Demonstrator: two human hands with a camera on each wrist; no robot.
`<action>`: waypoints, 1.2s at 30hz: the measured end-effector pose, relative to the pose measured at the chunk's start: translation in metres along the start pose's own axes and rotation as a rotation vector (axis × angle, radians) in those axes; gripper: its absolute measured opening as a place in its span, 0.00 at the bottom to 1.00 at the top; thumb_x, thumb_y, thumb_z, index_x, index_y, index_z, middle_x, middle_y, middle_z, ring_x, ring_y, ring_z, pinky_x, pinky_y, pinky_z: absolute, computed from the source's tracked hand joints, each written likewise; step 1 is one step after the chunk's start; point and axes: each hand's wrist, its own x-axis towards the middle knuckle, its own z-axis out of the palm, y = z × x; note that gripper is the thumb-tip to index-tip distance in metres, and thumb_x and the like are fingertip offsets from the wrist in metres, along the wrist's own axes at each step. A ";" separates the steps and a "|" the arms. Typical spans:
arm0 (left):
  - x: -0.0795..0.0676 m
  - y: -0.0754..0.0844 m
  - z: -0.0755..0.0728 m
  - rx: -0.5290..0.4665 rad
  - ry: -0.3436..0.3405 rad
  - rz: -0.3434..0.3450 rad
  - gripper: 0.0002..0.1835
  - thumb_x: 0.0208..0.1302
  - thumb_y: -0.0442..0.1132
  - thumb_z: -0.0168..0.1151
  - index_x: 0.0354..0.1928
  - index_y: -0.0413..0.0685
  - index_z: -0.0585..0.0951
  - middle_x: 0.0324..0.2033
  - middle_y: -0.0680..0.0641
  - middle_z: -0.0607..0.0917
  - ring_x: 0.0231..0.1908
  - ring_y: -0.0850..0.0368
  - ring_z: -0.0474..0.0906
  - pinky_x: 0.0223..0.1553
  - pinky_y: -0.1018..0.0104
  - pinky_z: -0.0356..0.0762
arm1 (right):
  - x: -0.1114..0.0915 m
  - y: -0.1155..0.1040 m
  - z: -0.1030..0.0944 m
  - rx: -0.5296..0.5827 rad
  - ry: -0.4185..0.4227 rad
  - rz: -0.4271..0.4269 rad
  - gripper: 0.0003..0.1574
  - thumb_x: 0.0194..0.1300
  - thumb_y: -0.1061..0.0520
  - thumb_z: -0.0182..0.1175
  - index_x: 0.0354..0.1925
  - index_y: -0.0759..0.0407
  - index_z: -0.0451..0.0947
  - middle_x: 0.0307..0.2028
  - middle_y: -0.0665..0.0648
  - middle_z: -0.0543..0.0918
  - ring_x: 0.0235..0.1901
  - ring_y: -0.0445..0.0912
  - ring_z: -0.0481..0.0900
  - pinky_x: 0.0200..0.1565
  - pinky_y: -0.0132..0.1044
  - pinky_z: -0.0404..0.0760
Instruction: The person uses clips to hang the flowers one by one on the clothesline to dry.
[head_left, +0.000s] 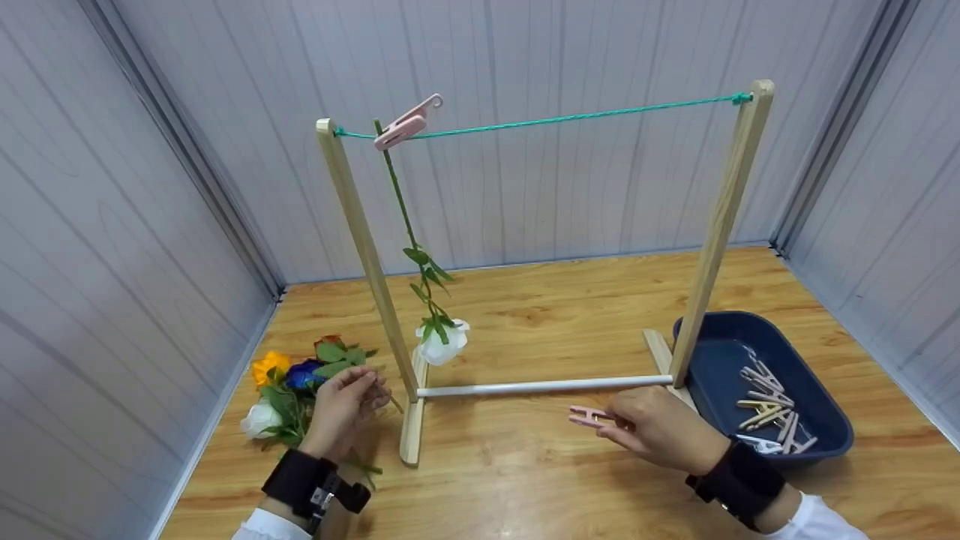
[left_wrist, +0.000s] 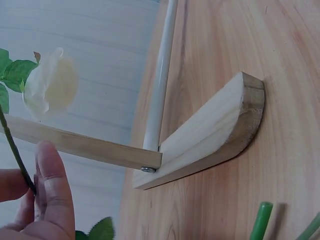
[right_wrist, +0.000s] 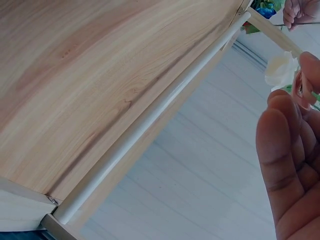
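this looks like a small booth fitted out for recording, closer to a lab cell than a home. a pale panelled back wall [head_left: 555, 202], left wall [head_left: 97, 262] and right wall [head_left: 885, 202] close it in on three sides, with a grey corner strip [head_left: 183, 146] at a joint. a wood-grain surface [head_left: 555, 319] runs between them, bearing a wooden rack [head_left: 721, 225]. black wrist straps [head_left: 300, 484] with mounted devices suggest filmed work.
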 end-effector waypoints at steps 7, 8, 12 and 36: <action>-0.008 0.004 0.001 0.140 -0.023 0.077 0.15 0.82 0.27 0.51 0.63 0.30 0.79 0.42 0.46 0.88 0.43 0.57 0.89 0.46 0.66 0.88 | 0.001 -0.001 -0.002 -0.011 -0.017 0.015 0.15 0.59 0.58 0.79 0.28 0.53 0.79 0.21 0.44 0.75 0.22 0.31 0.66 0.25 0.22 0.63; -0.010 0.005 0.002 0.183 -0.033 0.109 0.16 0.82 0.27 0.52 0.64 0.29 0.78 0.44 0.44 0.88 0.43 0.57 0.89 0.46 0.67 0.88 | 0.002 -0.001 -0.002 -0.007 -0.018 0.017 0.15 0.59 0.58 0.79 0.28 0.53 0.79 0.21 0.43 0.75 0.22 0.30 0.66 0.25 0.22 0.62; -0.016 0.008 0.006 0.392 -0.055 0.281 0.17 0.84 0.32 0.55 0.67 0.31 0.79 0.47 0.39 0.88 0.47 0.54 0.89 0.48 0.67 0.88 | 0.005 -0.003 -0.005 -0.002 -0.012 0.008 0.14 0.59 0.59 0.80 0.28 0.54 0.81 0.20 0.43 0.75 0.21 0.30 0.65 0.24 0.23 0.63; -0.019 0.036 0.045 0.782 0.033 1.104 0.14 0.85 0.26 0.47 0.58 0.29 0.82 0.44 0.37 0.80 0.37 0.52 0.76 0.39 0.62 0.76 | 0.045 -0.005 -0.042 -0.024 0.023 -0.048 0.12 0.60 0.65 0.80 0.38 0.59 0.85 0.26 0.50 0.83 0.24 0.35 0.72 0.27 0.28 0.70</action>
